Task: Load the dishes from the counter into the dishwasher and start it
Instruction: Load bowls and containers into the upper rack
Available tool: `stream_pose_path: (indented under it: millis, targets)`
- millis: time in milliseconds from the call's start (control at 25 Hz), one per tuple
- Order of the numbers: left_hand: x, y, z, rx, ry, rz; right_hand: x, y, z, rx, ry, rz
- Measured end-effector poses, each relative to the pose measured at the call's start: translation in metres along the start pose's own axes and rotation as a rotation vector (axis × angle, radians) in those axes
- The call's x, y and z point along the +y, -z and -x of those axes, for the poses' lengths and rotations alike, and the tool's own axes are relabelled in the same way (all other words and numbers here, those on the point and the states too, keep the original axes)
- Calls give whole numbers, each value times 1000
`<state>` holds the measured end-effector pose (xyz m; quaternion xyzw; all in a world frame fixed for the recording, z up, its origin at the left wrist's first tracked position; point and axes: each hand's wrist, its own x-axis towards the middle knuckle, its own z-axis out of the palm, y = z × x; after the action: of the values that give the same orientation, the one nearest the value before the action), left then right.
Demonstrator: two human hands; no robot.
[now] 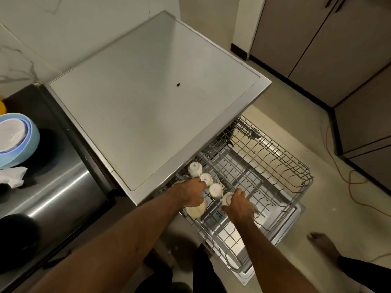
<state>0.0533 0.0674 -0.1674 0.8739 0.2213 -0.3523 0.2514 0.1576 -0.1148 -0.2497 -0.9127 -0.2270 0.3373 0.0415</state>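
in the dishwasher rack (pixel 275 166), the left hand (pixel 190 193) grasps a cream cup (pixel 195 209) and the right hand (pixel 239 205) a white cup (pixel 226 198), mid-loading; next, likely seat both upside down beside the placed cups (pixel 215 190).

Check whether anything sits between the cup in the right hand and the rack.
Nothing visible does. The right hand grips the cup low over the rack, and the wires to its right are bare. The nearest upturned cup stands close beside it, not beneath it.
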Motion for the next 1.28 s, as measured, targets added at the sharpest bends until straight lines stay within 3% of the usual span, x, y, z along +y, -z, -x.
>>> stream_pose_path:
  millis: [240,600,1280]
  targets:
    - [3,-7,-3,7,-6,12,6,-8,-10,-26,71,105]
    - [11,-14,4,-1,-46,-65,25,-20,1,1,119,-24]
    - [16,-19,5,12,-62,-116,16,-35,-14,-68,7,-79]
